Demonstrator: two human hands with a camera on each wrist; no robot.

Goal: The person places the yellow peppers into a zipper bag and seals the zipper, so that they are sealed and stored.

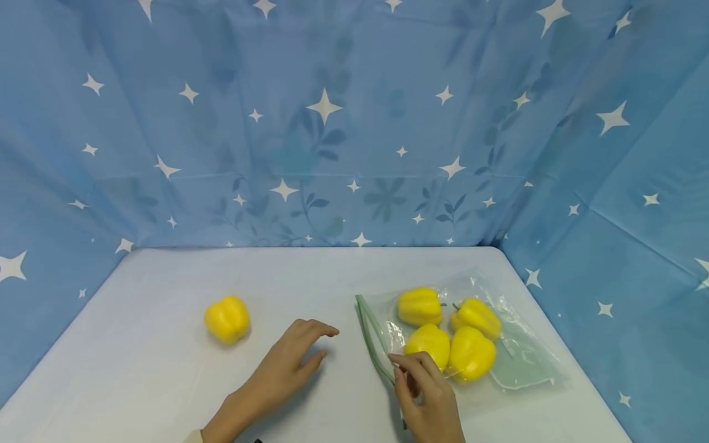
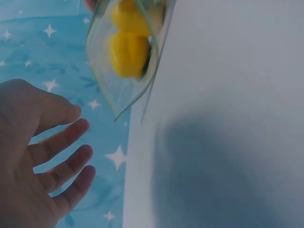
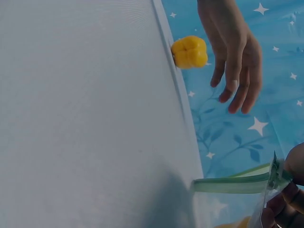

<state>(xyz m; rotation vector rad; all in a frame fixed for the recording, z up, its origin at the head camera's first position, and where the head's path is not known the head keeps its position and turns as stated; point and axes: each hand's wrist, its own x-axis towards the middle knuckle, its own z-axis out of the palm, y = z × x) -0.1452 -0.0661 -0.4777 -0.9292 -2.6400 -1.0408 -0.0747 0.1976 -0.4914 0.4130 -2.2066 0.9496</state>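
Note:
A clear plastic zip bag [image 1: 523,363] lies on the right of the table with several yellow bell peppers [image 1: 471,354] in it. Its green-edged mouth [image 1: 365,329] faces left and gapes a little, as the left wrist view also shows. At the near end of that mouth, my right hand [image 1: 429,400] pinches the bag's edge between thumb and fingers. My left hand [image 1: 290,363] hovers left of the bag, fingers spread and bent loosely, holding nothing. One more yellow bell pepper [image 1: 227,319] sits on the table beyond the left hand, to its left.
The white table [image 1: 310,277] has rounded far corners. A blue curtain [image 1: 354,141] with white stars hangs behind it and along both sides.

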